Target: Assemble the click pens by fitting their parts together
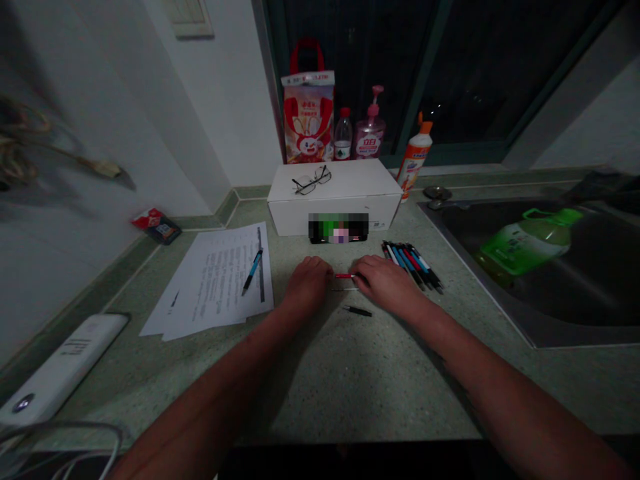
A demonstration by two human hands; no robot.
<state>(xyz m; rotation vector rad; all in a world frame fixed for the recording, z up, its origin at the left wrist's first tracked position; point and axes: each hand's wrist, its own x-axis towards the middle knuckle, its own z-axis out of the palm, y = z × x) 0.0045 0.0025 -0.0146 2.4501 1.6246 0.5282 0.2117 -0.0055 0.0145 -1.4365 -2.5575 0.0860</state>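
The red barrel [344, 275] spans the gap between the fingertips, at the left hand's [309, 280] three o'clock and the right hand's [383, 280] nine, both hands' fingers pinching its ends. The refill [346, 289] lies at its six o'clock, a black piece [358, 311] at five.

Between the forearms [477, 363], the countertop [360, 393] lies open from its front edge up to a black pen piece [357, 311]. Beyond it, the left hand [309, 280], red pen barrel [344, 276] and right hand [383, 280] bar the way. Behind them a narrow lane stops at the phone [315, 235] and white box [290, 217]. Rightward, a pen bundle [413, 265] blocks, with a strip before the sink [505, 303]; leftward, flat papers [215, 287] allow passage above.
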